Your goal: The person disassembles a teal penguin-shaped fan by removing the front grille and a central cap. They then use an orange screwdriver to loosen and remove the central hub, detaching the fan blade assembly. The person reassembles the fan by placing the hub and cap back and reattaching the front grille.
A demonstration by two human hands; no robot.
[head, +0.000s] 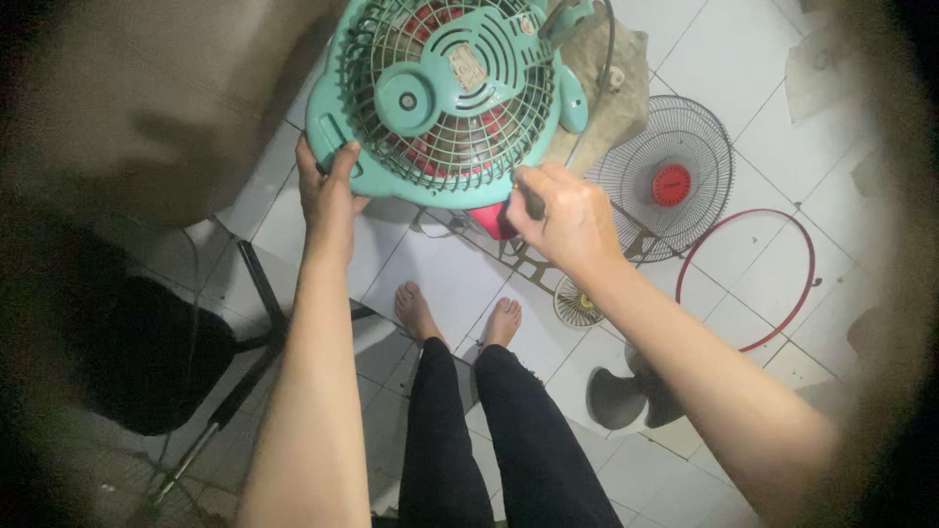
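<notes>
Your left hand (328, 191) grips the lower left rim of the teal box fan (445, 93), thumb over the front edge and fingers behind it. Your right hand (562, 215) is closed around a dark-handled screwdriver (531, 198), whose tip meets the bottom edge of the fan housing. You hold the fan up in front of you, above the white tiled floor (440, 274), with its wire grille facing you and red blades showing behind it. Beyond your right hand a loose round wire fan guard (675, 186) with a red centre cap lies on the floor, a red ring (748, 279) just beside it. A grey fan blade (626, 396) lies nearer your bare feet (460, 315).
</notes>
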